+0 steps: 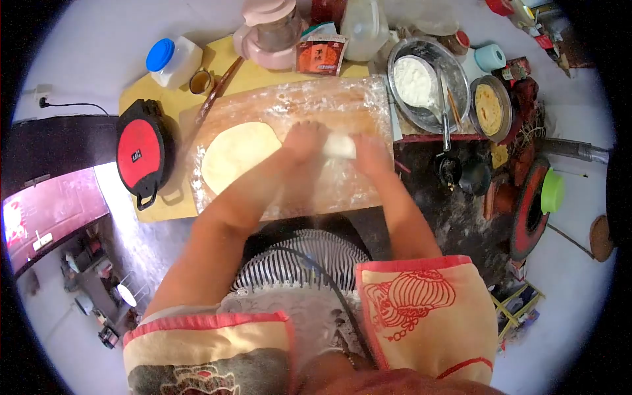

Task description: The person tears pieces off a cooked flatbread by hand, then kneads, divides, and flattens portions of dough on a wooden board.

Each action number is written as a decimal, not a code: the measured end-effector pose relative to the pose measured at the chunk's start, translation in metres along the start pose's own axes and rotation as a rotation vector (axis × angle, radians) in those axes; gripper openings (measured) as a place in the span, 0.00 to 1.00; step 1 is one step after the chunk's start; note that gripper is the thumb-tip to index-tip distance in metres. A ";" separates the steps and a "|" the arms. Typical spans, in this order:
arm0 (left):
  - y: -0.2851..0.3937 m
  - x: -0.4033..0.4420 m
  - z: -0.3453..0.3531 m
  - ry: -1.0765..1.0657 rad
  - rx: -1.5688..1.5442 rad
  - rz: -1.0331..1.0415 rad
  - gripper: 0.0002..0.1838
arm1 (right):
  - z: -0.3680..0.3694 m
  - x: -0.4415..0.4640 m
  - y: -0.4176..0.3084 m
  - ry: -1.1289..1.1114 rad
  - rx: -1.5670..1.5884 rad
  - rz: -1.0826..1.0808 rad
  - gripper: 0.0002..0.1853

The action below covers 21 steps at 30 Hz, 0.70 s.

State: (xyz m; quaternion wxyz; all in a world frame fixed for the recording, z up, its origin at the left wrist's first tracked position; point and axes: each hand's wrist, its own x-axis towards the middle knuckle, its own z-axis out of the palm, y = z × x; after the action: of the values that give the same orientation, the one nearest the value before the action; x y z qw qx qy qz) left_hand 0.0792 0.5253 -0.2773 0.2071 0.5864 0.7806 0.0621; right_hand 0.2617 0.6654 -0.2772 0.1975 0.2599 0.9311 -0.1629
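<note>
Floured board (pixel 349 99) at upper centre bears a white roll (pixel 339 147), probably soft, best held by both ends, between left hand (pixel 305 141) and right hand (pixel 371 155), fingers (pixel 313 128) too blurred to judge.

A home kitchen: floured wooden board (pixel 355 99), metal bowl (pixel 454 69) of flour (pixel 415 80), red-topped pan (pixel 137 153), pink appliance (pixel 253 47)

Wide cream sleeves (pixel 421 286) edged in red end above bare forearms; the right one carries a red line-drawn, tasselled motif, the left a dark patch with red-and-cream patterning. The front shows grey patterned cloth (pixel 283 309) and dark-and-white stripes, crossed by a dark, curving cord (pixel 337 289).
</note>
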 end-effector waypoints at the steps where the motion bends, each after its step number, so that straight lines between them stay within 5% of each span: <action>1: -0.003 0.007 -0.003 -0.012 -0.011 -0.039 0.25 | -0.015 -0.002 -0.004 0.057 0.013 0.015 0.34; 4: -0.012 0.009 -0.029 0.360 0.008 0.102 0.23 | -0.038 0.005 -0.012 0.319 0.005 -0.014 0.30; 6: -0.011 0.005 -0.027 0.399 0.085 0.112 0.25 | -0.028 0.011 -0.009 0.608 -0.073 -0.118 0.28; 11: -0.010 0.002 -0.015 0.228 0.104 0.031 0.27 | -0.006 0.008 0.005 0.572 0.174 -0.089 0.27; 14: -0.003 0.014 -0.020 0.428 0.037 0.129 0.31 | -0.001 0.011 0.024 0.622 0.476 0.098 0.25; 17: 0.015 0.040 -0.017 0.387 -0.067 0.195 0.41 | -0.006 0.012 0.035 0.567 0.714 0.251 0.21; 21: 0.039 0.062 0.008 0.341 0.011 0.149 0.36 | 0.055 0.029 0.066 0.555 0.969 0.226 0.18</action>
State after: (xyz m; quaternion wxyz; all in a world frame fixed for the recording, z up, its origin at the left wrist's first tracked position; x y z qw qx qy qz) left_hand 0.1035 0.5947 -0.2871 0.0631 0.6248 0.7591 0.1715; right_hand 0.2904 0.7092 -0.3511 -0.1802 0.4517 0.7335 -0.4748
